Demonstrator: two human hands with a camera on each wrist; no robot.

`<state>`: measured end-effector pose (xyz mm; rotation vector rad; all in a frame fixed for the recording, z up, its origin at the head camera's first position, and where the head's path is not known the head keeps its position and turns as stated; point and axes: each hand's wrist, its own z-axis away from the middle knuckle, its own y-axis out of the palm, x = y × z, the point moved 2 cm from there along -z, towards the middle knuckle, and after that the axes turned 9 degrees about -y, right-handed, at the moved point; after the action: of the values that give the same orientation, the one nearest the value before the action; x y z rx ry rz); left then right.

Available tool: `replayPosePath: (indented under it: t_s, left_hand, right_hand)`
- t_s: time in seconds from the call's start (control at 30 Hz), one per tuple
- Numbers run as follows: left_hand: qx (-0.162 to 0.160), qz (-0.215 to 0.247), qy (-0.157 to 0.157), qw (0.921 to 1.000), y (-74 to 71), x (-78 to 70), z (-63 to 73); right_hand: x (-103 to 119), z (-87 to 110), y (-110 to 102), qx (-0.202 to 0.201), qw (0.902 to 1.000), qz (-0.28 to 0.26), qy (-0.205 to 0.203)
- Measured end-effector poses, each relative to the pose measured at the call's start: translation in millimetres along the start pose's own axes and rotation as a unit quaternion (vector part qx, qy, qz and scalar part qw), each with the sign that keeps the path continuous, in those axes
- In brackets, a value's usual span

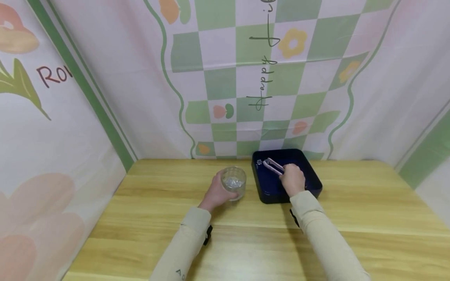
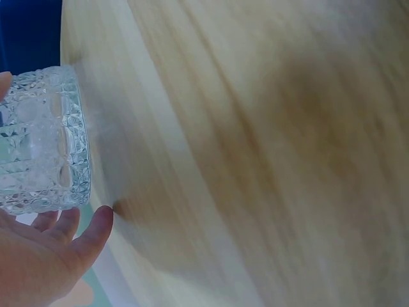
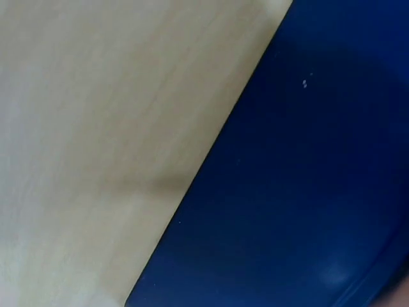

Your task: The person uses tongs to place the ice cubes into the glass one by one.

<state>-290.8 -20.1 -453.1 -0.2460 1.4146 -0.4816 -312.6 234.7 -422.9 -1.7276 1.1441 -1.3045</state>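
Observation:
My left hand [image 1: 216, 193] holds a clear glass [image 1: 234, 182] on the table, thumb on one side and fingers on the other. Close up in the left wrist view, the glass [image 2: 41, 144] has a cut, faceted wall, and the fingers [image 2: 92, 233] lie along its side. Over the dark blue tray [image 1: 265, 198], my right hand [image 1: 293, 179] grips pale pink tongs [image 1: 273, 167]. Their tips reach the tray's far left corner, beside small clear pieces [image 1: 259, 162]. Whether the tips pinch a piece is too small to tell. Something clear sits inside the glass.
The wooden table [image 1: 168, 187] carries the glass and, to its right, the tray. Behind the table's far edge hangs a checked cloth [image 1: 221, 132]. The tray's blue wall [image 3: 255, 192] fills much of the right wrist view.

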Motion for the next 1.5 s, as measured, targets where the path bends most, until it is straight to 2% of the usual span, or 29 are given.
replayPosePath:
  t_s: [0.33, 0.77, 1.33, 1.5]
  left_hand:
    - [-0.001, -0.010, -0.002, 0.9999, 0.0, 1.0, -1.4]
    - [-0.005, -0.002, 0.006, 1.0000, 0.9, 0.6, -1.3]
    - [-0.008, -0.002, 0.005, 1.0000, 1.4, -1.2, 0.9]
    - [-0.007, -0.004, 0.006, 0.9999, 1.9, 1.0, 0.5]
  right_hand:
    - [1.6, -2.7, 1.1, 0.006, 0.9999, -0.008, 0.005]
    - [-0.5, -3.3, 0.6, 0.026, 0.9994, -0.015, 0.019]
    - [-10.1, 2.4, -19.6, 0.000, 0.9998, -0.022, 0.003]
    - [-10.9, 4.6, -26.6, -0.009, 0.9995, -0.026, -0.013]
